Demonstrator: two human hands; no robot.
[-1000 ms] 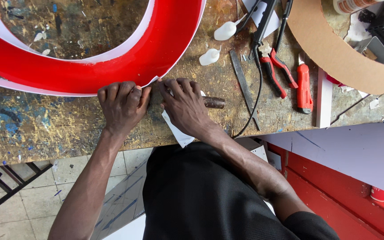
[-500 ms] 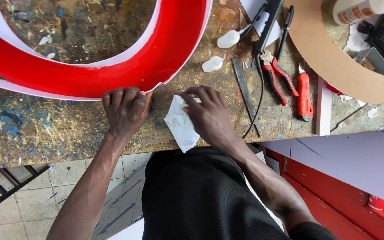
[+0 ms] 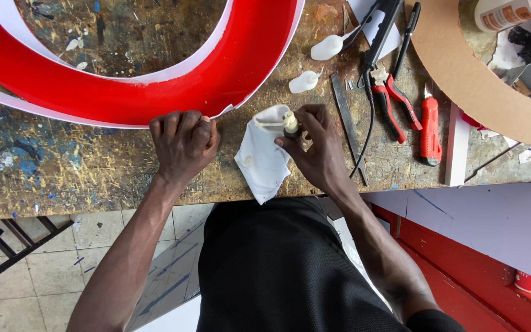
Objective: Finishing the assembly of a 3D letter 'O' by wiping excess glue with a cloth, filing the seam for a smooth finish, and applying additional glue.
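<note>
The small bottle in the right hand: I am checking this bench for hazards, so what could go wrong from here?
The small bottle is held by the right hand over a white cloth that overhangs the bench edge; drips could soak through, or the cloth could slide off. The left hand presses on the rim of the red curved piece, which might shift. The red utility knife and pliers lie close to the right arm and could be knocked.

Paint-stained chipboard workbench (image 3: 62, 178); grey tiled floor (image 3: 26, 295) below; red and lilac panels (image 3: 493, 246) at right.
</note>
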